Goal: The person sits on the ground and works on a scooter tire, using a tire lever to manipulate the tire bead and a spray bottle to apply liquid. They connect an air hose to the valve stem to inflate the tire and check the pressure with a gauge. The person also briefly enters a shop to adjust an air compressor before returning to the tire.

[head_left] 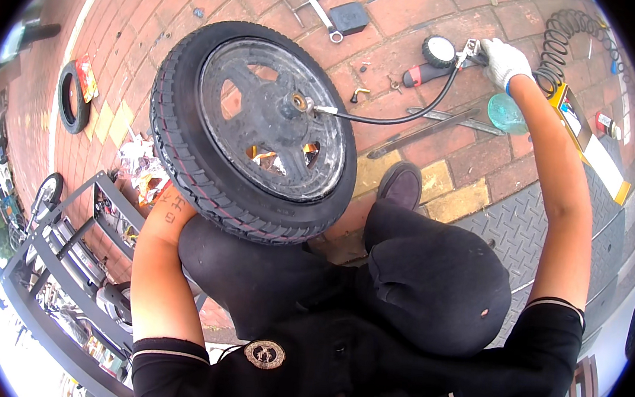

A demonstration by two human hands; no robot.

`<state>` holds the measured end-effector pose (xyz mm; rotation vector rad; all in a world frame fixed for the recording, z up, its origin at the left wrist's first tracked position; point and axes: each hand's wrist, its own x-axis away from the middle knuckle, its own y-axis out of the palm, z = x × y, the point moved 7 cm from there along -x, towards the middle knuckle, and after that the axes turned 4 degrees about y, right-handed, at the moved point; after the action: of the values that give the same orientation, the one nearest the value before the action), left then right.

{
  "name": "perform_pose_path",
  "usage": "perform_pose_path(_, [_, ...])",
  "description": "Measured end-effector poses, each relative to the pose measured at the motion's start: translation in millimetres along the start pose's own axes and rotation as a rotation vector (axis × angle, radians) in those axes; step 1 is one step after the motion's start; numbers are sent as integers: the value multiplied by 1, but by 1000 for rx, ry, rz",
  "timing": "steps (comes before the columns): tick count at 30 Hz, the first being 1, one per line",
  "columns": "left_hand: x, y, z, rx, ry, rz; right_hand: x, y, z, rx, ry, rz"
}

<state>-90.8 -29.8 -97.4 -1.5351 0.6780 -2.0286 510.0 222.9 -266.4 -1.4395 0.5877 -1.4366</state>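
Observation:
A black motorcycle tyre (pixel 176 124) on a grey spoked rim (pixel 239 110) leans in front of me, tilted against my left leg. My left forearm (pixel 169 220) runs up behind the tyre, which hides that hand. Off to the right, my right hand (pixel 506 62), in a white glove, is closed round the metal end of a tyre inflator (pixel 469 52) with a round dial gauge (pixel 440 51). From the inflator, a black hose (pixel 406 120) curves back to the wheel. Its metal end piece (pixel 325 110) meets the rim close to the hub.
A combination wrench (pixel 316 7) and black block (pixel 349 19) lie beyond the wheel. At right are a coiled air hose (pixel 555 45), greenish bowl (pixel 508 113) and yellow box (pixel 573 120). Flat metal bars (pixel 442 128) lie before my foot. A grey metal frame (pixel 48 304) stands left.

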Motion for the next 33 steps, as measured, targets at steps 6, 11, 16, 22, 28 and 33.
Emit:
perform_pose_path(6, [6, -7, 4, 19, -30, 19, 11, -56, -19, -49, 5, 266])
perform_pose_path(11, [4, -11, 9, 50, -35, 28, 73, -115, -161, -784, -363, 132])
perform_pose_path(16, [3, -28, 20, 194, -45, 102, 109, -94, -280, -860, -588, -50])
perform_pose_path(22, [-19, -77, 48, 1296, -133, 383, 107, -60, -285, -913, -437, 30])
perform_pose_path(28, [-21, -84, 38, 1816, 9, 409, 110, -70, -288, -939, -429, 113])
perform_pose_path(33, [-15, -86, 47, 1572, -355, 725, 112, -72, -289, -961, -426, 115])
